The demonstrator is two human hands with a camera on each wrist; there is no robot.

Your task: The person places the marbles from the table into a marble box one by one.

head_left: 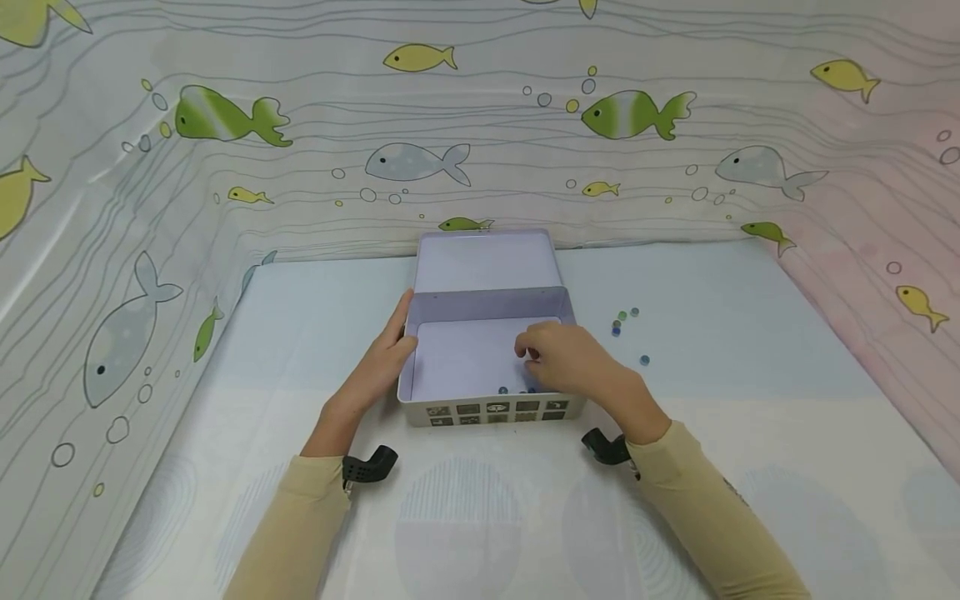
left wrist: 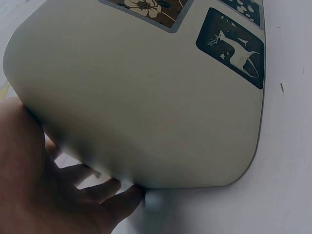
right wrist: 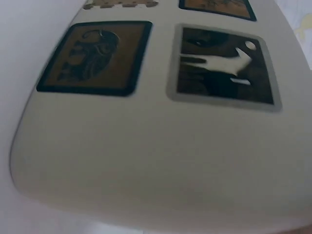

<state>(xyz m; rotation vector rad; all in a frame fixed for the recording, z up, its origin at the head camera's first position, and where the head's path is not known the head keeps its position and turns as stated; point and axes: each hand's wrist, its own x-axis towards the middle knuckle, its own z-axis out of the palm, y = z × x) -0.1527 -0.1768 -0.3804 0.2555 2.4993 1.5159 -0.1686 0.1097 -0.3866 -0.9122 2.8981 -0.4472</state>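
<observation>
A hinged tin box [head_left: 465, 358] stands on the table, its lid [head_left: 487, 260] tipped back behind it. My left hand [head_left: 386, 362] grips the box's left side, with the thumb over the rim and the fingers along the outer wall, as the left wrist view also shows. My right hand [head_left: 566, 357] is over the right part of the box, fingers curled; I cannot tell whether anything is between them. Inside, near the front wall, lie small glass marbles [head_left: 503, 390]. The right wrist view shows only the box's printed outer wall [right wrist: 146, 146], with the hand out of sight.
Several more marbles [head_left: 645, 360] lie loose on the table to the right of the box. A pale cloth [head_left: 457, 517] covers the table. Behind and at both sides rises a fish-patterned curtain [head_left: 510, 150]. Black wrist mounts [head_left: 369, 465] stick out near both cuffs.
</observation>
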